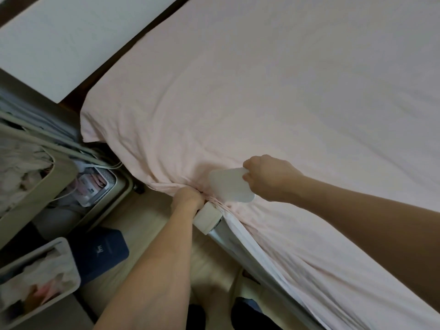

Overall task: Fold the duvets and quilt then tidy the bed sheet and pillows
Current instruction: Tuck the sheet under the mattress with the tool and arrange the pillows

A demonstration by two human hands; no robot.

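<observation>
The blue box [104, 252] on the floor bears small unreadable white writing.

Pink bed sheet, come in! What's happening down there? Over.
Left hand grips bunched pale pink cotton bed sheet at mattress edge. Right hand holds flat translucent white plastic paddle. White bed-rail bracket beside the tuck.

Pale wood floor [145, 225], white wall [71, 44], grey storage bins [28, 201]
</observation>
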